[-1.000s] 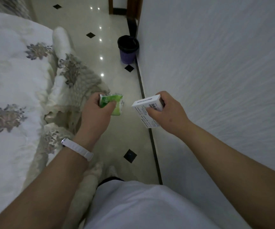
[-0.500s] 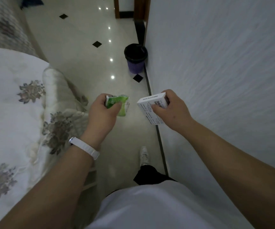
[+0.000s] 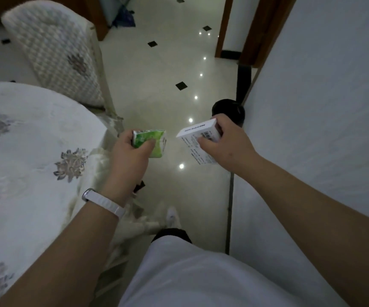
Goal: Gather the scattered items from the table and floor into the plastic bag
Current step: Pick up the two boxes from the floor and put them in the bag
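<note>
My left hand (image 3: 130,154) grips a small green and white packet (image 3: 151,140) in front of me, above the pale tiled floor. My right hand (image 3: 228,141) holds a white box (image 3: 195,139) with small print and a barcode, tilted, just right of the packet. The two items are a short gap apart. A blue bag-like bundle (image 3: 123,17) lies on the floor far ahead at the top; whether it is the plastic bag I cannot tell.
A table with a white flowered cloth (image 3: 24,151) fills the left side. A cushioned chair (image 3: 55,52) stands beyond it. A white wall (image 3: 323,107) runs along the right. A dark waste bin (image 3: 229,109) sits by the wall, behind my right hand. A wooden door frame (image 3: 223,27) is ahead.
I have walked forward along the gap between table and wall. The waste bin has come much closer and the chair and far floor have come into view. Both hands keep their items.
</note>
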